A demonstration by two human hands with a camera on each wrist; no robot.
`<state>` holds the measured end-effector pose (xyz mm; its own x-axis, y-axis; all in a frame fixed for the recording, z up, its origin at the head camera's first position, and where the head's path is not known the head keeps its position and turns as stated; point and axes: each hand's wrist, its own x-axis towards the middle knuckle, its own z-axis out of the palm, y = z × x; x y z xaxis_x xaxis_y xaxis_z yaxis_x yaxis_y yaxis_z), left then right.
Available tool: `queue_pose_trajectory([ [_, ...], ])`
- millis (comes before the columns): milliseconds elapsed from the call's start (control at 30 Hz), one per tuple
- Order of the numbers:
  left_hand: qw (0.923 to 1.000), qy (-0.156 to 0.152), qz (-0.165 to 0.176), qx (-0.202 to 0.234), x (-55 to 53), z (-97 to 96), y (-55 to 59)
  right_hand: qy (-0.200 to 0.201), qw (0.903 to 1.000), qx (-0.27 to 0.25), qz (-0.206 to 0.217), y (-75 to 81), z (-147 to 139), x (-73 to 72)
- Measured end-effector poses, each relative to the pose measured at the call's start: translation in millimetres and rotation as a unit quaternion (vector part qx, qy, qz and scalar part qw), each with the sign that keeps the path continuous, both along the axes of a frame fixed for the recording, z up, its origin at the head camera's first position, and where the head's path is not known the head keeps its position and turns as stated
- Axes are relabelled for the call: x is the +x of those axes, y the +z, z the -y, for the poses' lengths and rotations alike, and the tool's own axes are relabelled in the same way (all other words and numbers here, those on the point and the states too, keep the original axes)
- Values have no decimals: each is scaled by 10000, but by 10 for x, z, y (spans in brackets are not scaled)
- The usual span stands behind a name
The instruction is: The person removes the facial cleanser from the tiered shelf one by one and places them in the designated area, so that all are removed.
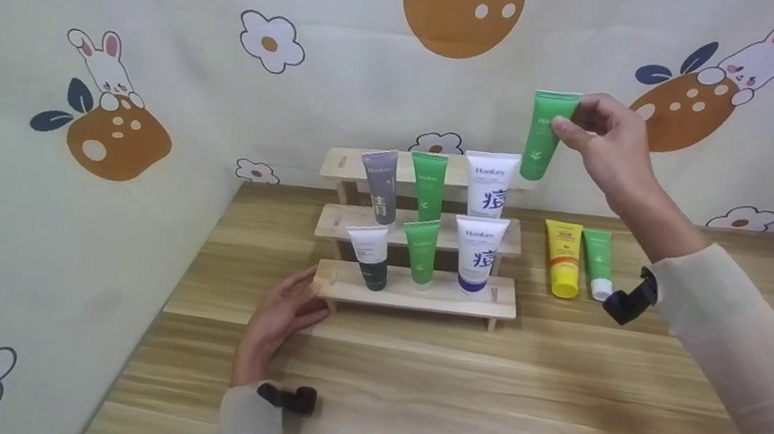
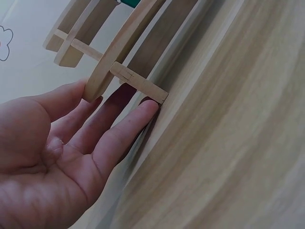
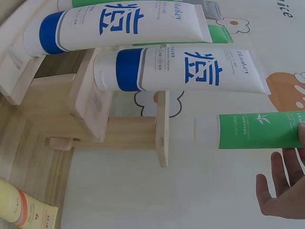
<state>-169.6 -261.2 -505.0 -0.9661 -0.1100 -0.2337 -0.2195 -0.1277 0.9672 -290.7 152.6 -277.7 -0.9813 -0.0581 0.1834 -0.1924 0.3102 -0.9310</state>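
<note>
A three-tier wooden display stand [image 1: 414, 296] stands on the table. At its lower left end, my left hand [image 1: 283, 308] holds the bottom shelf: in the left wrist view the thumb [image 2: 71, 98] lies against the shelf end and a finger [image 2: 136, 119] reaches the leg beneath. My right hand [image 1: 613, 143] pinches a green squeeze tube [image 1: 547, 133], cap down, near its crimped top, above the right end of the top tier. In the right wrist view that tube [image 3: 259, 130] hangs beside a white tube with a blue band [image 3: 181, 69].
Standing on the lower tiers are a grey tube [image 1: 380, 186], green tubes [image 1: 420, 252], white tubes [image 1: 479, 253] and a white tube with a dark cap [image 1: 368, 252]. Right of the stand, a yellow tube [image 1: 562, 261] and another green tube [image 1: 598, 262] lie on the table. A patterned cloth [image 1: 346, 75] hangs behind.
</note>
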Motion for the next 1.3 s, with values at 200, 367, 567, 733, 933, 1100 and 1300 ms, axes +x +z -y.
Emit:
queue_pose_trajectory([
  [200, 9999, 25, 95, -35, -7, 16, -12, -42, 9999, -42, 133, -160, -167, 2],
  [367, 9997, 87, 235, -27, -4, 29, -16, -67, 9998, -4, 204, -284, -272, 0],
  [567, 9998, 73, 203, -23, -18, 29, -1, -142, 9995, 52, 273, -422, -429, 0],
  [733, 9999, -3, 85, -88, -15, 26, -11, -144, 9994, 55, 317, -575, -557, -21],
  [933, 10000, -33, 35, -66, -14, 17, -18, -255, 9980, 200, 537, -777, -752, -53],
  [1100, 9999, -18, 113, -13, -6, 11, -11, -383, 9959, 344, 750, -909, -937, -85],
  [1300, 9999, -18, 126, 3, -1, 10, -12, -392, 9957, 240, 801, -1051, -1155, -128],
])
